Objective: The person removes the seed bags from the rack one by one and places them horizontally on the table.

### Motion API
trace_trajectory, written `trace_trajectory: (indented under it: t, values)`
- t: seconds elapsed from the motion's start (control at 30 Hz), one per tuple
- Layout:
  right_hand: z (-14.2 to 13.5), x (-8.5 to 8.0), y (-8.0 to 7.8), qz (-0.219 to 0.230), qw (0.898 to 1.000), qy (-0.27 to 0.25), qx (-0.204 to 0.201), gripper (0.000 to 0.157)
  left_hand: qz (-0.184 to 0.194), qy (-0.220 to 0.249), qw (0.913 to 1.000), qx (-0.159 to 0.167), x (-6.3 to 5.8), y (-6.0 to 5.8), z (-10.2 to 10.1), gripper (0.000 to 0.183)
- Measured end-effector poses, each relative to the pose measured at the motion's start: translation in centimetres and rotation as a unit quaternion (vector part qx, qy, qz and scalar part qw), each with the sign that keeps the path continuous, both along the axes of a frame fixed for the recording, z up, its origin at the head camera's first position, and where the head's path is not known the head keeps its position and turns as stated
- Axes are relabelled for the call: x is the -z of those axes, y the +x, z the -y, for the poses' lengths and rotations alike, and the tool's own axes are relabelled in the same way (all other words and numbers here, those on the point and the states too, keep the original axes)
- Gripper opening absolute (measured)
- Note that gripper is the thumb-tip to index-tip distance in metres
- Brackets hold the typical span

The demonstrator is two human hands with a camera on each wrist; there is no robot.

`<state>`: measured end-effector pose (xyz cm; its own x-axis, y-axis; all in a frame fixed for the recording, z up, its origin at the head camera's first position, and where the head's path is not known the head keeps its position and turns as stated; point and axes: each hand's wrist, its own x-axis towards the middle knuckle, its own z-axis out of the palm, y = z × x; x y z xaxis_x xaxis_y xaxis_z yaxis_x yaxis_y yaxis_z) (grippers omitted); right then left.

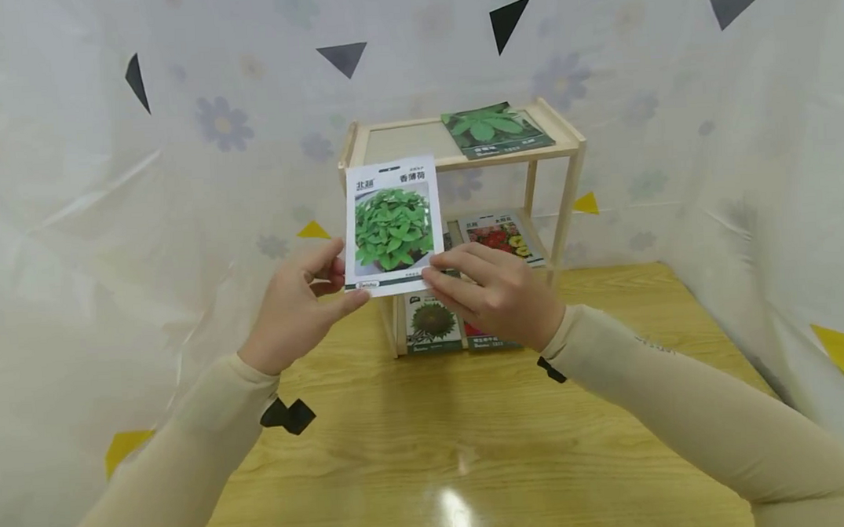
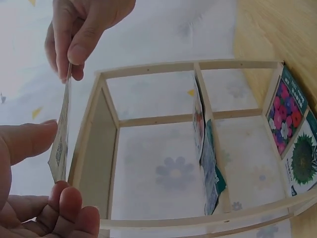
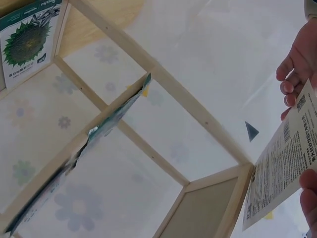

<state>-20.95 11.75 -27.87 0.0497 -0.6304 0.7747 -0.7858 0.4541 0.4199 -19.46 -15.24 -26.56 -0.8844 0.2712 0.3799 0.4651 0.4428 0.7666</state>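
A white seed packet [image 1: 392,229] with a green leafy plant on its front is held up before a wooden rack. My right hand [image 1: 497,292] pinches its lower right corner. At the lower left corner is my left hand [image 1: 299,300], fingers curled and thumb along the bottom edge. The left wrist view shows the packet [image 2: 61,134] nearly edge-on between my left thumb and fingers [image 2: 59,210]. Printed text covers the back of the packet [image 3: 285,163] in the right wrist view.
The two-tier wooden rack [image 1: 576,202] stands on the wood-grain table [image 1: 401,437]. A green leaf packet [image 1: 494,131] lies on its top right. Lower down are a red-and-yellow flower packet [image 1: 499,236], a sunflower packet [image 1: 433,322] and a partly hidden pink flower packet [image 2: 286,116].
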Motion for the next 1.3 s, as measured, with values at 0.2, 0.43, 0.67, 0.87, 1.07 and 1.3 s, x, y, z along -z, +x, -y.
trace_trajectory:
  t: [0.2, 0.43, 0.67, 0.87, 1.07, 1.3]
  values:
    - [0.7, 1.4, 1.0, -0.018, 1.0, -0.008, -0.023, 0.022, 0.037, 0.012, 0.9992, 0.003, 1.3, 0.7, 0.5, 0.072]
    - [1.6, 3.4, 1.8, -0.023, 0.999, 0.014, -0.024, 0.022, 0.07, 0.009, 0.9975, -0.004, 3.1, 1.9, 2.4, 0.061]
    - [3.0, 5.7, 1.7, -0.004, 0.998, 0.058, -0.018, 0.022, 0.12, 0.017, 0.9921, -0.03, 4.9, 2.0, 4.2, 0.049]
    - [5.0, 8.1, 1.0, -0.004, 0.997, 0.072, -0.019, 0.022, 0.151, 0.025, 0.9868, -0.053, 6.5, 1.7, 5.5, 0.05]
    - [6.8, 10.5, 0.6, 0.059, 0.996, 0.05, -0.037, 0.023, 0.17, 0.034, 0.9831, -0.058, 8.3, 1.4, 7.1, 0.051]
    - [8.2, 13.1, 0.0, 0.164, 0.984, 0.031, -0.055, 0.024, 0.205, 0.039, 0.976, -0.062, 10.5, 0.6, 8.7, 0.05]
